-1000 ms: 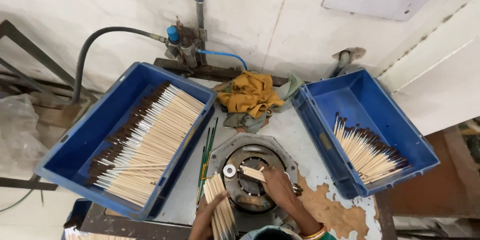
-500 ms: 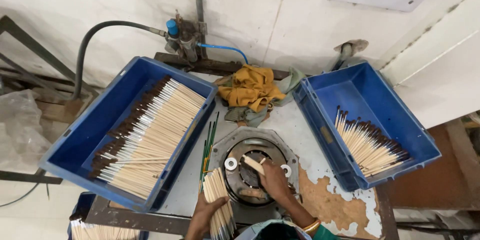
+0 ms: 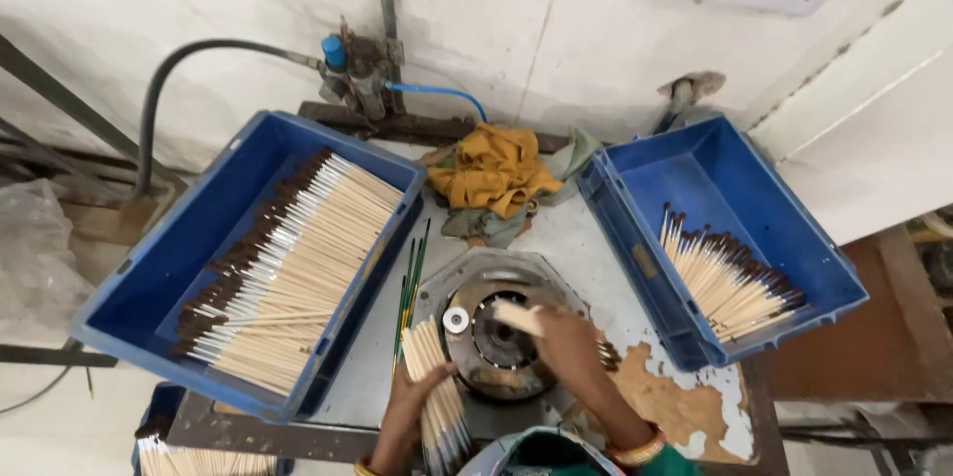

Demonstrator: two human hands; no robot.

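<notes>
The left hand [image 3: 409, 407] is closed loosely around a fanned bundle of pale wooden brush handles [image 3: 437, 392], their smooth round shafts lying side by side at the near edge of the table. The right hand [image 3: 568, 345] pinches a single short pale wooden handle [image 3: 518, 317] between its fingers, holding it over the round, dark, ridged metal machine head [image 3: 493, 337], which sits in an octagonal grey plate.

A few thin green sticks [image 3: 410, 282] lie in the narrow gap between that plate and the large blue plastic crate on the left [image 3: 159, 277], packed with rows of brown-tipped brushes. The blue plastic crate on the right [image 3: 794, 228] holds a smaller heap in its near corner, most of its floor bare. A crumpled mustard-yellow cloth [image 3: 493, 170] lies at the back against the wall, and the worn white table top [image 3: 685, 402] shows flaking brown patches by the right forearm.

Compared with half a second ago, both hands keep the same holds and places; the view has only shifted slightly.
</notes>
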